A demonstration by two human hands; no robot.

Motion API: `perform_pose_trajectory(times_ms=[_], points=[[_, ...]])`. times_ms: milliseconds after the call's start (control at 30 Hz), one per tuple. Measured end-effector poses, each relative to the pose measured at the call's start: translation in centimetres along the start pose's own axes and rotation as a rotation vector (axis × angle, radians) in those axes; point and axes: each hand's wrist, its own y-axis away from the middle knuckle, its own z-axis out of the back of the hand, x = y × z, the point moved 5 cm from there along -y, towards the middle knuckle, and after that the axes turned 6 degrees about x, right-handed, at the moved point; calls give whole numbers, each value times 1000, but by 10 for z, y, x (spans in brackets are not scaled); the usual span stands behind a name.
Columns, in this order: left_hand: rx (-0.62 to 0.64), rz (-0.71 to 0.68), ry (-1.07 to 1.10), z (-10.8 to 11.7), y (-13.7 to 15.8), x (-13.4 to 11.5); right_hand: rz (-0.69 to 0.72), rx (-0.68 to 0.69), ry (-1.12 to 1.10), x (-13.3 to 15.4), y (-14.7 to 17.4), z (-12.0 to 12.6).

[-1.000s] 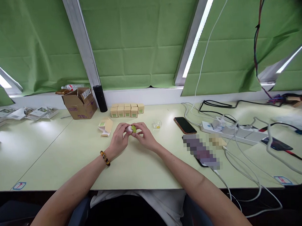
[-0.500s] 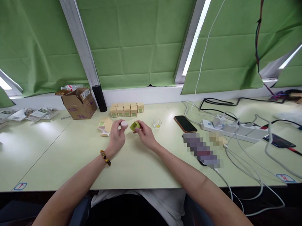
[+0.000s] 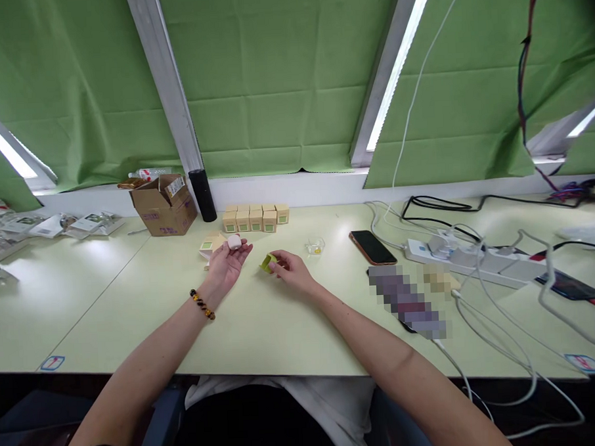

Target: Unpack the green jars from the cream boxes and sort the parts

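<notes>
My left hand [image 3: 225, 264] is palm up, fingers loosely extended, holding a small white rounded case [image 3: 234, 241], like an earbud case, on its thumb side. Opposite it, my right hand [image 3: 288, 269] pinches a small hollow yellow-green cover [image 3: 268, 262], open side facing left. The cover and the white case are apart. Behind my left hand lies an opened cardboard box [image 3: 207, 246], partly hidden by the hand. Right of my right hand sits a small clear plastic container [image 3: 315, 246] with something yellow in it.
Several small kraft boxes [image 3: 256, 218] stand in rows at the back. A brown carton [image 3: 163, 206] and a black cylinder [image 3: 202, 195] stand left of them. At right lie a phone [image 3: 372, 247], a white power strip [image 3: 471, 263] and tangled cables. Bagged items [image 3: 88, 222] lie far left.
My left hand has turned palm up, fingers loosened, with the white case on it. My right hand has tilted the yellow-green cover and lowered it slightly. The view has shifted a little.
</notes>
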Motion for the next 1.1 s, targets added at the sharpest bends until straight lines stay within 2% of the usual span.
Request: perform_pose_trajectory(times_ms=[233,367,467,633,733,867,1100], points=[[-27,56,56,-4,4,-3,16,124,-24,4,2,-6],[72,9,-51,-14,6,-11,24,145,-13,4,3,-6],[137,-138,-313,-21,5,-20,35,147,8,7,4,-6],[192,-547,-940,-40,6,-37,24,182,27,13,7,-7],[265,-650,-1220,-55,0,-35,12,217,10,15,8,-8],[334,-529,-1337,-64,-29,-17,0,277,-66,14,8,-10],[574,-310,-1561,-81,-71,41,-35,384,-128,10,7,-11]])
